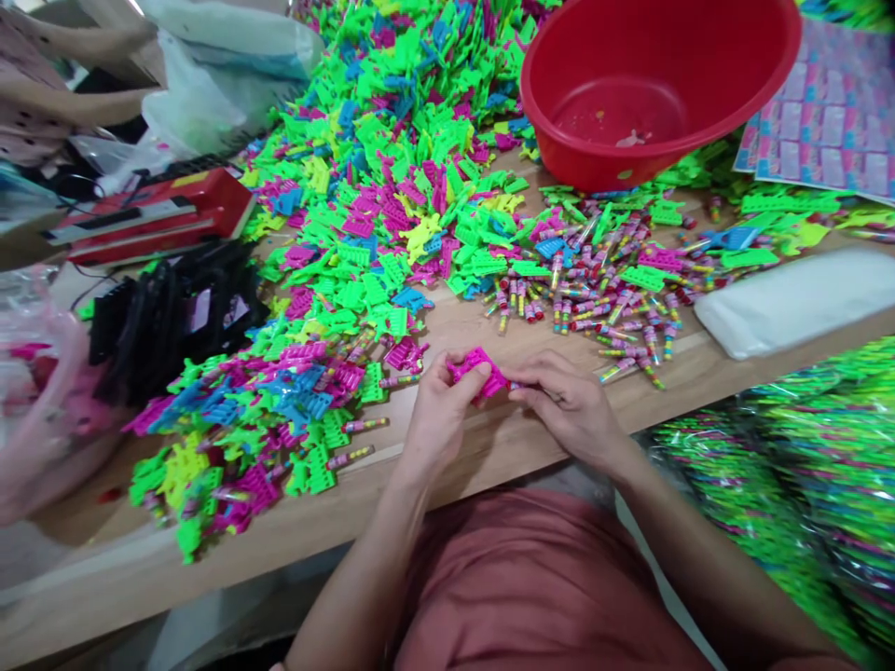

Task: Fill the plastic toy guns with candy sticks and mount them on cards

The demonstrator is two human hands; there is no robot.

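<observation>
Both hands meet above the near part of a wooden table [692,377], just over its front edge; left hand [442,405] clamped on a pink plastic toy [477,362], thumb laid across its face, fingers curled behind; right hand [577,405] close beside, thumb and fingertips pinched together on a slim piece [516,385] at the toy's right-hand end; most of that piece is covered by the fingers, its kind hard to tell; beyond the hands, a large heap of toys [392,121] in green, pink, blue and yellow runs to the far side; a smaller pile [272,410] lies left of the left hand, a few tubes at its edge; ahead of the right hand, scattered candy tubes [615,298], banded in colour, with some toys among them; behind these, a red basin [594,158], small scraps on its floor; printed sheets [832,112] to its right, a white packet [797,303] nearer; clear bags [783,485] packed with coloured pieces sit below the table's right edge; at far left, a co-worker's arm [84,107] beside a whitish plastic bag [210,84]; a red device [160,219] lies nearer.
</observation>
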